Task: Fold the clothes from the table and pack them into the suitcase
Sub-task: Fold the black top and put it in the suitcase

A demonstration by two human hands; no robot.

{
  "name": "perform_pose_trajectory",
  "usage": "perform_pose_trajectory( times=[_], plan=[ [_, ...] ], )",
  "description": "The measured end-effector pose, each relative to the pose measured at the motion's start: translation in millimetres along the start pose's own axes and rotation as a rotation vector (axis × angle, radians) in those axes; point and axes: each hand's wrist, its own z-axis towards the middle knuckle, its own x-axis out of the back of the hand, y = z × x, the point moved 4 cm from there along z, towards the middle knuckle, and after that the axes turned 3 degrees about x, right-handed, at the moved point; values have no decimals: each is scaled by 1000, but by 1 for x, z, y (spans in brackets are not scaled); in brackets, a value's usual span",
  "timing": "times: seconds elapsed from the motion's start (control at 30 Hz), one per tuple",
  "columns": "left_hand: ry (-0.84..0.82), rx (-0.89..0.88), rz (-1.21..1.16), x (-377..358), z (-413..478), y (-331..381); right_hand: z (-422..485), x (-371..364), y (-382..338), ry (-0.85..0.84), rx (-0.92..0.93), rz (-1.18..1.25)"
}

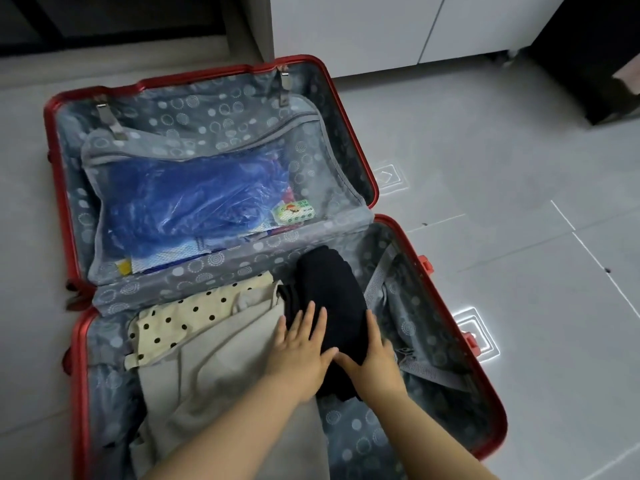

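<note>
Black folded garment (329, 296) lies in the near half of the suitcase (363, 427). My left hand (301, 351) and right hand (375, 362) press flat on it, fingers straight, clamping nothing. Soft and light; best taken at both side edges, I judge.

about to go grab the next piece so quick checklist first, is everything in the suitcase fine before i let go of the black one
1. Black garment folded and inside the suitcase: ok, it lies in the near half beside the beige garment.
2. Hands free to lift: ok, the left hand and right hand rest flat on it and grip nothing.
3. Grey strap clear of the clothes: cannot tell, one part runs close along the black garment's edge.
4. Room for more: ok, bare lining shows to the right.
5. More clothes left to fold: cannot tell, none are in view outside the suitcase.
</note>
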Motion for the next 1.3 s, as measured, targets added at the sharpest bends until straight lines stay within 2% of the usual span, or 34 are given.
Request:
perform_pose_trajectory(
  times=[0.13, 0.2, 0.23, 0.27, 0.33, 0.4, 0.53, 0.63, 0.73, 1.07, 1.3],
  plan=[
    [-94, -59, 276, -1, 9, -6, -1, -5, 3, 3, 23, -313],
    [-91, -69, 309, 4, 13, -9, -2, -8, -3, 138, 214, -529],
    [-89, -69, 323, 5, 14, -10, -2, -8, -7, 151, 267, -590],
    [-95, -63, 335, 6, 14, -10, -1, -11, -8, 128, 299, -693],
    [-103, -39, 335, 8, 11, -10, 1, -15, -3, -41, 312, -772],
    [-82, -7, 303, 13, 3, -10, -2, -8, -6, -144, 253, -795],
    [6, 105, 112, 34, -51, -23, -45, 12, -28, -232, 152, -832],
    [-20, 200, -3, 66, -122, -37, -110, 30, -51, -308, 40, -837],
    [-54, 281, -167, 117, -197, -42, -179, 57, -89, -319, 11, -813],
    [120, 455, -407, 319, -441, -40, -391, 164, -277, -377, 196, -692],
    [288, 517, -589, 383, -567, -66, -506, 167, -365, -444, 439, -759]
  ],
)
